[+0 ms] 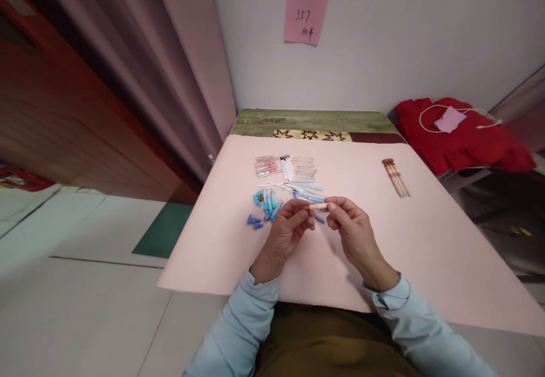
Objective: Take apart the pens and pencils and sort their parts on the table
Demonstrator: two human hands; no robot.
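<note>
Both my hands meet above the pink table cover (426,241). My left hand (288,230) and my right hand (351,228) are closed on the two ends of a short orange pen barrel (317,206) held level between them. Just beyond my fingers lie loose pen parts: blue barrels and caps (268,201), small dark blue caps (254,221), thin refills (286,167) and clear tubes (267,166). A small bundle of finished orange pens (396,177) lies apart at the right.
A green patterned table surface (310,121) shows beyond the pink cover. A red cloth (464,138) with a white cable and a pink note sits at the right. A curtain (170,70) hangs at the left, and a pink paper (305,13) is stuck on the wall.
</note>
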